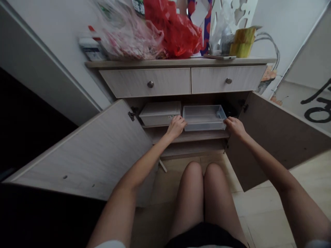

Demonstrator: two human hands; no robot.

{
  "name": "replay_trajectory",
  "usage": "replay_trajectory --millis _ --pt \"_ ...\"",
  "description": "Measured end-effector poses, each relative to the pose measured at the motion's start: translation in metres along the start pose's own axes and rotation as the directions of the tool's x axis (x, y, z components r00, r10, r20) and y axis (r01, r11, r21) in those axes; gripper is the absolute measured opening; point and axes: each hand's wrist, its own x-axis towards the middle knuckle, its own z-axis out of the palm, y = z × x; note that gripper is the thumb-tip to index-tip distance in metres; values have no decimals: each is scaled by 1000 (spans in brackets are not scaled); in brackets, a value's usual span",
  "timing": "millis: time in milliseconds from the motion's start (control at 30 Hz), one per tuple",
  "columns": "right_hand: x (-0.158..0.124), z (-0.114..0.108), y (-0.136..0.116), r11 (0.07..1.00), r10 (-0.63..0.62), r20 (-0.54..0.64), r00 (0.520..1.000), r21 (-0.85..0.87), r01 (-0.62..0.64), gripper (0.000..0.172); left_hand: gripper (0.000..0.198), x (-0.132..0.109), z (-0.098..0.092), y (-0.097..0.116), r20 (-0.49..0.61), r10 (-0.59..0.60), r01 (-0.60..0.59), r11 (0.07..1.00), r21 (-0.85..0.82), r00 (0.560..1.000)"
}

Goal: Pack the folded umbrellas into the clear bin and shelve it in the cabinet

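Note:
A clear plastic bin (204, 125) sits at the front of the cabinet's upper shelf, between my two hands. My left hand (177, 126) grips its left front corner with the fingers closed. On the opposite side my right hand (234, 126) pinches the right front corner. The bin looks level, and little shows inside it apart from something small near its right end. Just left of it stands a white lidded box (160, 113), close to my left hand. Dark items (229, 108) lie in shadow behind the bin's right side.
Both cabinet doors stand swung out, the left door (85, 151) and the right door (279, 141). Two drawers, one left (168, 81) and one right (212, 78), are closed above. A red bag (178, 38), a pinkish bag (134, 39) and a yellow package (241, 43) crowd the top.

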Motion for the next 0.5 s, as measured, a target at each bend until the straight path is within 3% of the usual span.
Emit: replay_trajectory --millis 133,300,500 --pt "-55 -16 -20 996 -51 -18 999 76 52 30 24 -55 -17 29 -60 57 -58 998 -3 997" --pt "-112 -25 -52 989 -70 36 997 135 65 27 21 -120 -20 61 -91 11 -19 996 -88 996" --pt "-158 -20 -81 987 -72 104 992 152 55 29 21 -169 -14 90 -56 -24 17 993 -121 998"
